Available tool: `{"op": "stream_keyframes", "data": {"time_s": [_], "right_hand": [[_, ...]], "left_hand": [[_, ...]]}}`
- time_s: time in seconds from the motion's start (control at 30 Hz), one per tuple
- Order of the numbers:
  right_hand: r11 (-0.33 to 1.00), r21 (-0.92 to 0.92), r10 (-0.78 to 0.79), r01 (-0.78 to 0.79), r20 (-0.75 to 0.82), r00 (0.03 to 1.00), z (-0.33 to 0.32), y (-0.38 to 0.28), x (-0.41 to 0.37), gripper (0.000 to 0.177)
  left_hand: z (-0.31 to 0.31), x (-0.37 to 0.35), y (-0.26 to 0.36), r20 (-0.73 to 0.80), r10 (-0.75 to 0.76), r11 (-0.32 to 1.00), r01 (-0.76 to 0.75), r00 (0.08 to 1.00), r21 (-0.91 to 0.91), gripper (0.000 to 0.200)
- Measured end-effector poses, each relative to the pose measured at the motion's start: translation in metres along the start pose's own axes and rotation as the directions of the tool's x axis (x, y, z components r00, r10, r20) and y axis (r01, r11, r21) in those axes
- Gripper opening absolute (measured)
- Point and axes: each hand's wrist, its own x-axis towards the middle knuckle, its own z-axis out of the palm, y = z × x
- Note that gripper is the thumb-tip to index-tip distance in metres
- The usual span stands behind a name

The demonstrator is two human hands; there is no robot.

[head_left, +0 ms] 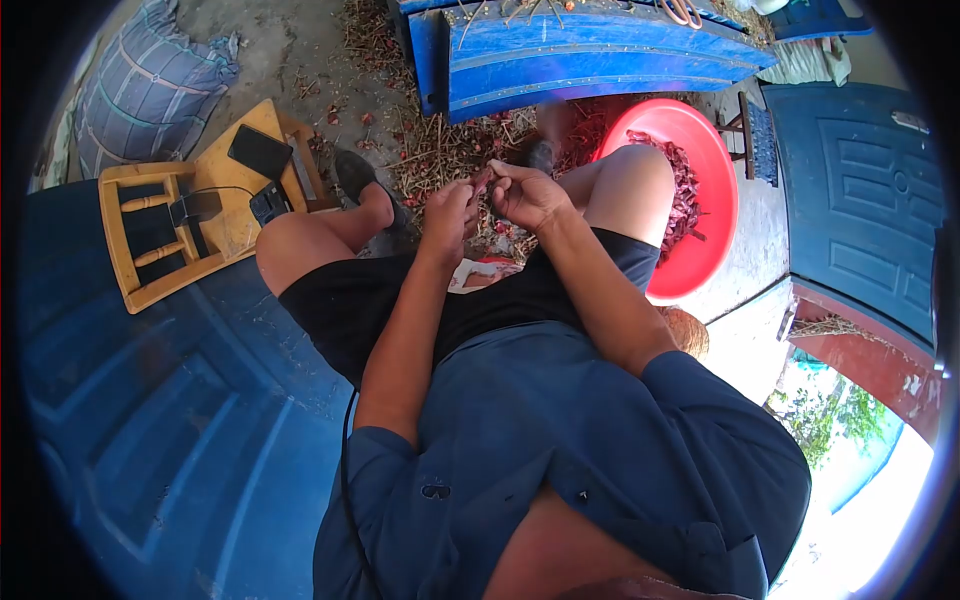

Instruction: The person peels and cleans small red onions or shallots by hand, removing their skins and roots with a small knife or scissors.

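A dark red dried chili pepper (482, 182) is pinched between my two hands above the floor, in front of my lap. My left hand (450, 215) is closed around its lower part, fingers curled. At its upper end, the thumb and fingertips of my right hand (528, 196) pinch together; their exact hold on the tip is too small to make out. Beside my right knee stands a wide red basin (722, 215) with many dark red dried chili peppers (684, 190) in it. My right leg hides part of the basin.
Dry stems (430, 150) and red bits litter the floor around my feet. A blue table-like surface (600, 60) stands ahead, holding scissors (680, 12). On my left are a wooden chair (225, 165) carrying a phone (260, 152) and a stuffed woven sack (150, 90).
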Motion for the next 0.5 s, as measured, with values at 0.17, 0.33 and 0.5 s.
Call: {"op": "stream_keyframes", "data": {"time_s": [0.17,0.33,0.5], "right_hand": [[0.986,0.158,-0.055,0.061,-0.042,0.998,-0.004,0.01,0.004,0.005],[0.966,-0.18,-0.192,0.188,-0.006,0.981,0.001,0.005,-0.007,0.009],[0.565,-0.812,-0.104,0.148,0.108,0.989,0.01,-0.028,-0.027,0.023]], "left_hand": [[0.013,-0.001,0.002,-0.059,-0.008,1.0,0.007,0.998,-0.018,0.014],[-0.004,-0.002,0.004,-0.077,-0.054,0.998,0.055,0.996,0.013,0.013],[-0.016,-0.003,0.01,-0.044,-0.066,0.996,0.063,0.997,-0.07,0.013]]}}
